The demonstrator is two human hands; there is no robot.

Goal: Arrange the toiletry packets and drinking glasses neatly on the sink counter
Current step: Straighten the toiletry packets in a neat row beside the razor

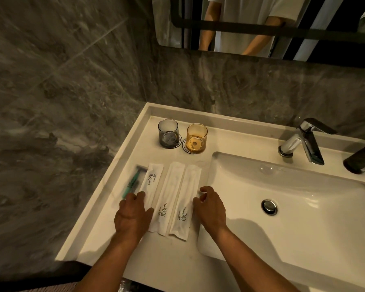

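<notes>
The left hand (pixel 133 216) pressed flat on 1 packet (pixel 151 182); the right hand (pixel 209 204) hovered unclenched. The packets appeared light and slippery, best slid by their edges.

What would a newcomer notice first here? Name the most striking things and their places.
First, the two hands: the left hand rests on the white toothbrush packets lined up on the counter left of the basin, the right hand at their other edge. Behind them stand a grey glass and an amber glass on coasters, side by side.
</notes>
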